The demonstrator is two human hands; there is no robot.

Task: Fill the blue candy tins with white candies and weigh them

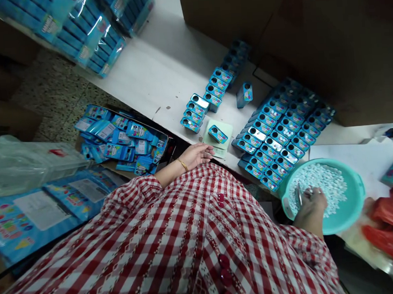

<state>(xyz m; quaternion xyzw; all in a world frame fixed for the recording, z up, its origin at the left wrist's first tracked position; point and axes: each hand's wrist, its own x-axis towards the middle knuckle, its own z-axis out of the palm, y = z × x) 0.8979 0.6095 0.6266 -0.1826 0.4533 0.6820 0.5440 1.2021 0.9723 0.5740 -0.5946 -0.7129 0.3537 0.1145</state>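
Note:
My left hand (198, 155) lies open, fingers stretched out, by the near edge of a small pale scale (227, 138). It holds nothing. On the scale stands a blue tin (218, 134) with a round hole in its top. Over at the right, my right hand (311, 204) is down in a turquoise basin (358, 186) of small white mint-like pieces (330, 183). Its fingers are curled, and a thin shiny metal utensil (299, 195) shows beside them; its full shape is hidden.
Rows of blue tins (269, 138) stand right of the scale, many showing white pieces in their holes. More tins (194, 114) line up behind it, with a single tin (245, 94) apart. A box of blue packets (126, 142) sits left; shrink-wrapped stacks (76, 30) lie far left.

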